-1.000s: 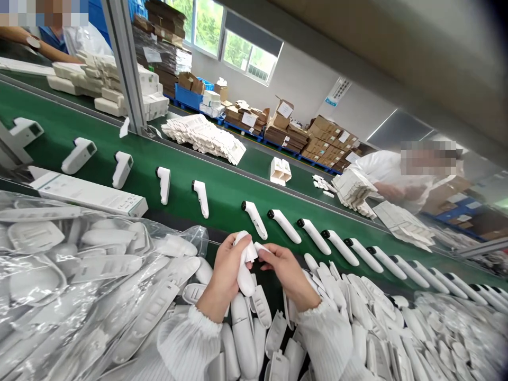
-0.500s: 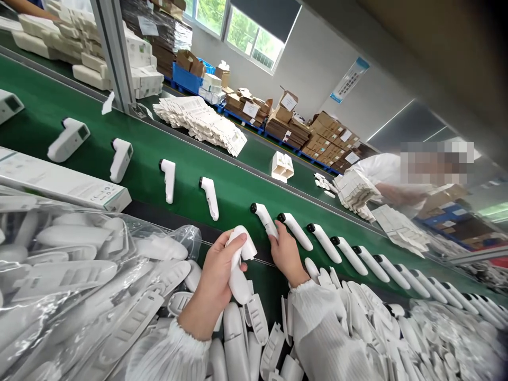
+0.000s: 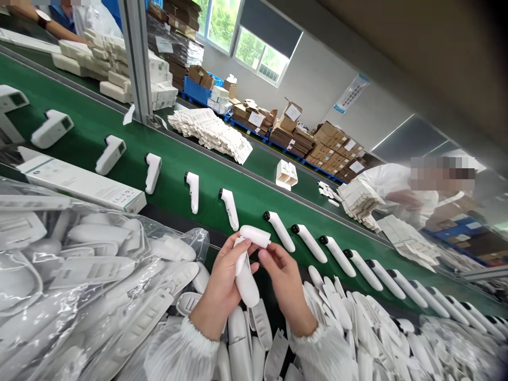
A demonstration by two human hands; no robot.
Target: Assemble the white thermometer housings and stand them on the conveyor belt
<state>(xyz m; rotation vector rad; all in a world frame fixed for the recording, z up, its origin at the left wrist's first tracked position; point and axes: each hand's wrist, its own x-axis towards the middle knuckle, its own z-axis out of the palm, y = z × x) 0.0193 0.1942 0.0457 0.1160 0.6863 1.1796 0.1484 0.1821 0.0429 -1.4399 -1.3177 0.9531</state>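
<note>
My left hand (image 3: 224, 275) is closed round white plastic parts: a rounded cover piece (image 3: 255, 236) lies across the top and a long curved piece (image 3: 247, 286) points down. Beside it, my right hand (image 3: 283, 275) has its fingers bent at the right end of the upper piece; whether they grip it is hard to tell. Past my hands, a row of white thermometer-shaped devices with black tips lies on the green belt (image 3: 170, 196); one (image 3: 229, 208) is just beyond my left hand, another (image 3: 280, 231) beyond my right.
Loose white covers (image 3: 353, 317) pile up at the right, and a clear bag of covers (image 3: 99, 264) at the left. A long white box (image 3: 83, 180) sits by the belt. Across it are a metal post (image 3: 137, 63), stacked cartons (image 3: 210, 129) and a person in white (image 3: 400, 182).
My right hand has left the device on the belt and come over to the parts in my left hand. The devices have shifted in view, and the upper white piece has turned.
</note>
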